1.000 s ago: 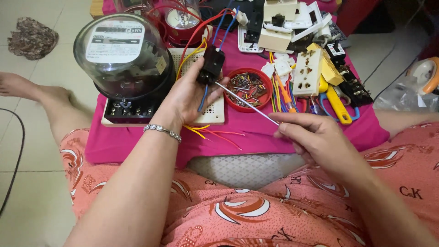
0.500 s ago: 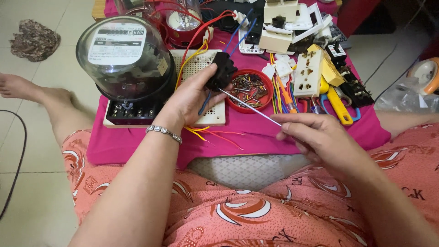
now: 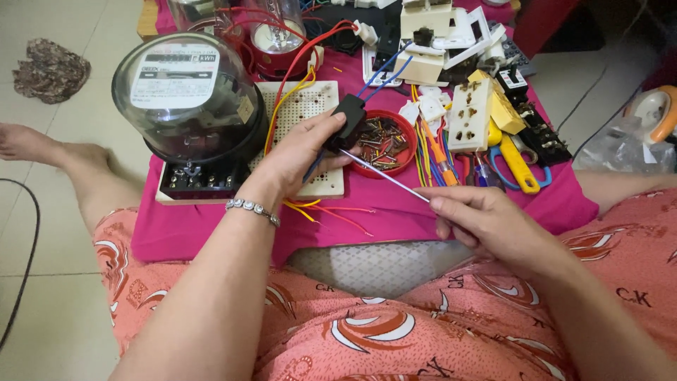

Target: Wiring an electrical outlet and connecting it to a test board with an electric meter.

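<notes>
While the left hand pinches a small black electrical part above the perforated board, the right hand grips a thin screwdriver whose tip meets the part's underside, just beside a red dish of screws on the pink-covered desk.

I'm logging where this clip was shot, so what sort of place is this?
Likely a home floor used as an electrical workbench: a tiled floor, a low table under pink cloth with a glass-domed electricity meter, and sockets.
</notes>
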